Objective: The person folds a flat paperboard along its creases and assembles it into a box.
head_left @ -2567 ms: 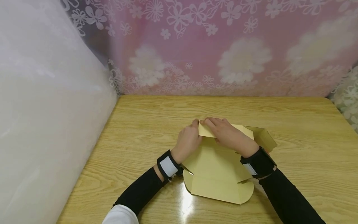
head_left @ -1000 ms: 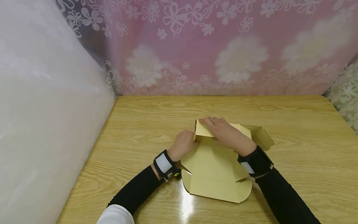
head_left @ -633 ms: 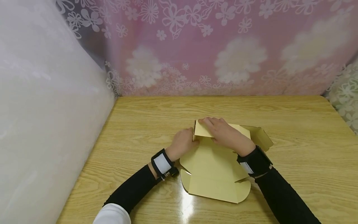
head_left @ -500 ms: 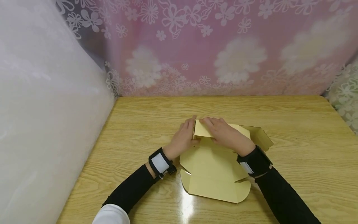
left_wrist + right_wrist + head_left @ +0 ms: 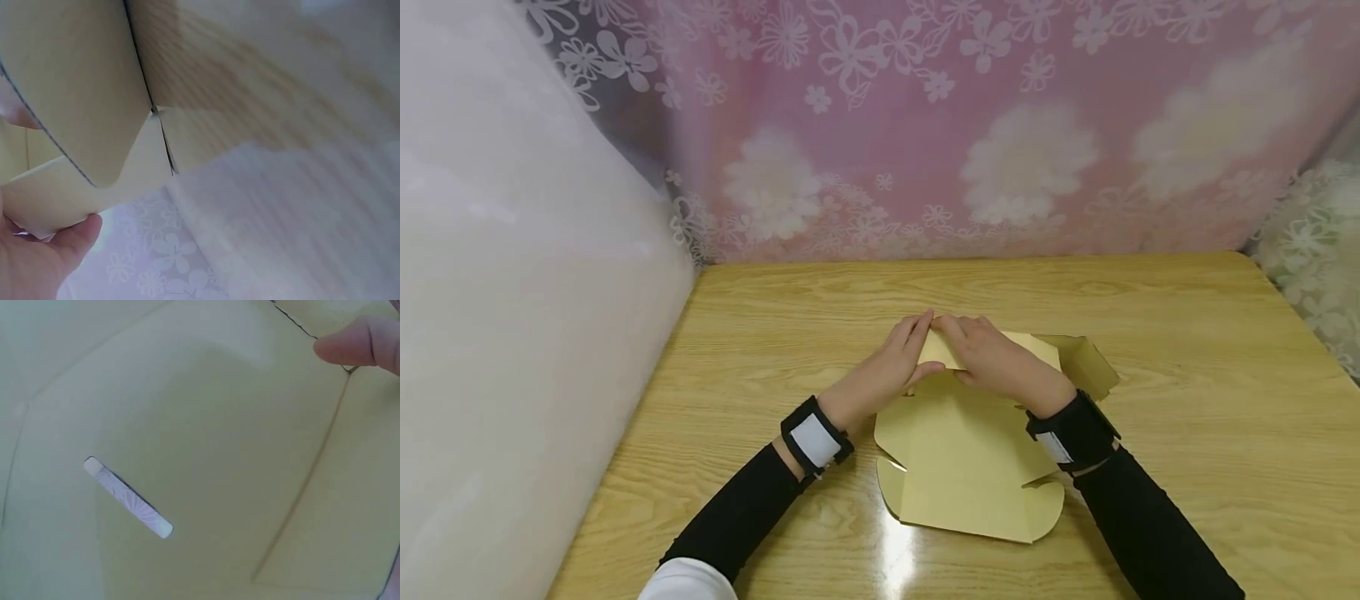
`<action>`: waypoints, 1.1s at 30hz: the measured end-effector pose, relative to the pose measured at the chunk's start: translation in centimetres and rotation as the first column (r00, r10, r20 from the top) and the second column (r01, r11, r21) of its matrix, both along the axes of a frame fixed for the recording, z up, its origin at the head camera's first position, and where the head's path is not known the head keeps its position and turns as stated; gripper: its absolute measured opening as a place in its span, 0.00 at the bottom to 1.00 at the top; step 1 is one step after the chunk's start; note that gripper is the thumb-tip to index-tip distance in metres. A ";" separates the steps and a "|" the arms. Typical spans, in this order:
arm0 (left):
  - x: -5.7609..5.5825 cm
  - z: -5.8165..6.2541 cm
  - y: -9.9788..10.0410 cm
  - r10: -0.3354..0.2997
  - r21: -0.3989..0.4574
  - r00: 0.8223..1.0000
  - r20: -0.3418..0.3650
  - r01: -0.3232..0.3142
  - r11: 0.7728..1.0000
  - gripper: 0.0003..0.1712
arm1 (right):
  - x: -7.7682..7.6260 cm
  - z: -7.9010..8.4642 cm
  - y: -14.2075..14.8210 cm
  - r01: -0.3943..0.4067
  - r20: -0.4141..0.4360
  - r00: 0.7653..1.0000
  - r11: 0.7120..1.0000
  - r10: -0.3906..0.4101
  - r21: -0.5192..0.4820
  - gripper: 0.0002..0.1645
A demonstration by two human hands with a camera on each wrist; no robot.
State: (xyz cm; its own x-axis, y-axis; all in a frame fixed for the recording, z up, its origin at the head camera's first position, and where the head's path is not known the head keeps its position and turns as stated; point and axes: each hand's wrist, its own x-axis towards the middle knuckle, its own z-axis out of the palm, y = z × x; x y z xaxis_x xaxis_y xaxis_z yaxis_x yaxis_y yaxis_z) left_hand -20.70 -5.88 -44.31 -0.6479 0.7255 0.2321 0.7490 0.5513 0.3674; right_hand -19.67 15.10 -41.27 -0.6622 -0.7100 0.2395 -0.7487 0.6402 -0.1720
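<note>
Yellowish cardboard forms the partly folded mailer box (image 5: 966, 450) in front of you, its broad panels spread across the wood-grain table (image 5: 1210, 375). Your right hand (image 5: 1011, 367) grips the box's folded far wall (image 5: 938, 350), fingers curled over the top, and the right-wrist view shows its thumb on the inner side. Your left hand (image 5: 883, 375) presses at the box's far left corner, fingers nearly straight and thumb reaching across the folded wall's near face. On the right of the box, a side flap (image 5: 1086, 368) juts out past the folded wall. Rounded tabs flank the box's near panel, one at each end. Your right-wrist view also shows a narrow slot (image 5: 128, 497) cut through the box, with a patterned surface visible behind it. Beyond the box hangs the pink flowered curtain (image 5: 895, 142); to its left hangs a whitish sheet (image 5: 520, 317).
</note>
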 end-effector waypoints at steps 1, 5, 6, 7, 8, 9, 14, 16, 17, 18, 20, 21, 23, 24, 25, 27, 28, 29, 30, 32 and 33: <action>0.0 0.0 0.0 -0.001 0.000 1.000 -0.005 0.001 1.000 0.45 | 0.0 0.0 0.1 -0.003 0.000 1.000 1.000 0.003 -0.003 0.38; 0.1 -0.2 -0.2 -0.006 -0.021 0.999 -0.051 0.004 1.000 0.44 | 0.0 -0.2 0.3 -0.011 0.022 1.000 1.000 0.011 -0.008 0.41; 0.1 -0.2 -0.2 -0.008 -0.029 0.998 -0.064 0.006 1.000 0.44 | 0.0 -0.2 0.4 -0.013 0.033 0.999 1.000 0.013 -0.008 0.42; 0.1 -0.2 -0.2 -0.010 -0.034 0.997 -0.076 0.007 0.999 0.44 | 0.0 -0.3 0.5 -0.015 0.043 0.999 1.000 0.016 -0.008 0.42; 0.1 -0.2 -0.3 -0.011 -0.041 0.996 -0.087 0.007 0.999 0.44 | -0.1 -0.3 0.7 -0.020 0.054 0.998 1.000 0.020 -0.009 0.43; 0.2 -0.2 -0.3 -0.012 -0.044 0.996 -0.093 0.008 0.999 0.44 | -0.1 -0.3 0.8 -0.027 0.064 0.998 1.000 0.027 -0.010 0.43; 0.2 -0.1 -0.2 -0.012 -0.062 0.992 -0.127 0.004 0.998 0.43 | -0.1 0.1 1.6 -0.042 0.129 0.991 0.999 0.046 -0.033 0.44; 0.2 0.0 -0.1 -0.012 -0.073 0.989 -0.145 0.002 0.997 0.43 | 0.0 0.4 2.0 -0.026 0.157 0.987 0.999 0.032 -0.043 0.45; 0.2 0.1 -0.1 -0.011 -0.074 0.989 -0.149 0.000 0.997 0.42 | 0.0 0.5 2.2 -0.018 0.167 0.986 0.999 0.026 -0.048 0.46; 0.2 0.2 -0.1 -0.009 -0.074 0.989 -0.146 -0.002 0.997 0.42 | 0.0 0.6 2.4 -0.012 0.174 0.985 0.998 0.021 -0.054 0.46; 0.3 0.3 -0.1 -0.006 -0.077 0.990 -0.139 -0.005 0.997 0.41 | 0.2 0.8 2.9 0.002 0.179 0.984 0.998 0.009 -0.062 0.44; 0.3 0.3 -0.1 -0.005 -0.077 0.991 -0.130 -0.005 0.997 0.41 | 0.3 0.9 3.2 0.008 0.178 0.984 0.998 0.003 -0.061 0.44; 0.4 0.4 -0.1 -0.002 -0.078 0.994 -0.109 -0.006 0.997 0.41 | 0.5 1.1 3.8 0.029 0.187 0.982 0.998 -0.018 -0.058 0.43; 0.4 0.5 -0.1 -0.001 -0.081 0.995 -0.101 -0.007 0.997 0.42 | 0.6 1.2 4.1 0.043 0.191 0.981 0.998 -0.032 -0.055 0.43; 0.4 0.5 -0.1 0.001 -0.083 0.996 -0.095 -0.009 0.996 0.42 | 0.8 1.4 4.4 0.059 0.199 0.979 0.997 -0.048 -0.050 0.43; 0.5 0.6 -0.1 0.008 -0.082 0.997 -0.079 -0.014 0.997 0.42 | 1.0 1.5 5.0 0.081 0.207 0.976 0.996 -0.071 -0.042 0.42; 0.5 0.6 -0.1 0.011 -0.083 0.997 -0.076 -0.017 0.996 0.42 | 1.0 1.6 5.2 0.087 0.211 0.974 0.995 -0.076 -0.043 0.42; 0.5 0.6 -0.1 0.013 -0.083 0.997 -0.072 -0.019 0.996 0.42 | 1.1 1.7 5.4 0.088 0.213 0.974 0.995 -0.076 -0.043 0.42; 0.6 0.6 -0.1 0.015 -0.081 0.998 -0.069 -0.021 0.996 0.42 | 1.1 1.7 5.5 0.088 0.214 0.974 0.995 -0.076 -0.043 0.42; 0.6 0.5 -0.1 0.016 -0.080 0.997 -0.072 -0.022 0.997 0.42 | 1.3 1.8 5.8 0.090 0.220 0.972 0.995 -0.078 -0.043 0.42; 0.6 0.5 0.0 0.015 -0.081 0.997 -0.075 -0.021 0.997 0.42 | 1.3 1.8 5.9 0.091 0.221 0.972 0.995 -0.079 -0.041 0.41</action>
